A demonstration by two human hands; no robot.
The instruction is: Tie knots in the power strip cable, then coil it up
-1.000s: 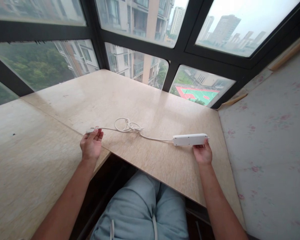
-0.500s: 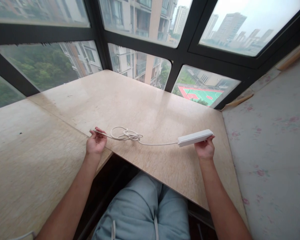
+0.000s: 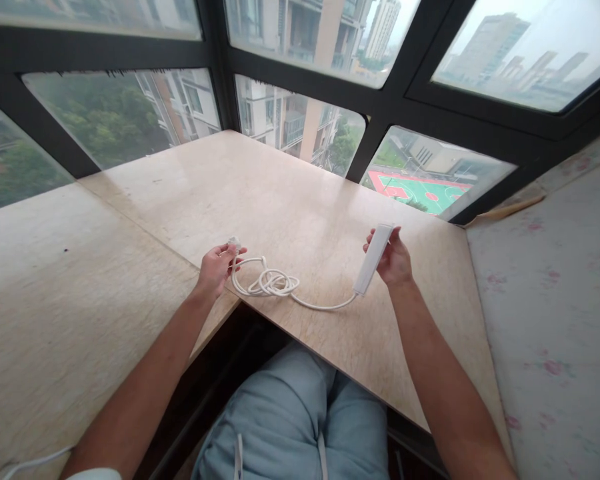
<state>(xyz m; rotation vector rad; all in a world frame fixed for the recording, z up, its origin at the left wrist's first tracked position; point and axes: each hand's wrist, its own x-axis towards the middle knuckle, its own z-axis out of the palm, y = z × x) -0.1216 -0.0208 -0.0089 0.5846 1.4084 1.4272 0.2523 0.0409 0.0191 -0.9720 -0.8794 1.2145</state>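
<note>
Between thumb and fingers, my left hand (image 3: 219, 268) grips the white plug (image 3: 234, 242) at one end of a cord. Looped and tangled, the white cord (image 3: 275, 283) runs from there across to the near edge of the tabletop. Its other end enters a long white power strip (image 3: 374, 260), which my right hand (image 3: 394, 259) holds from behind at its upper part, tilted with the cord end down. The face of the strip turned to me looks plain; any sockets are hidden.
The beige stone-patterned tabletop (image 3: 190, 193) has a seam and an inner corner in front of my legs (image 3: 290, 413). Dark-framed windows (image 3: 300, 120) border its far side. A papered wall (image 3: 545, 320) stands at the right. Another white cord (image 3: 37, 461) lies at lower left.
The power strip has swung from nearly level to steeply tilted and moved left. My left hand has moved right and turned, bringing the plug upright. The cord between them hangs slacker.
</note>
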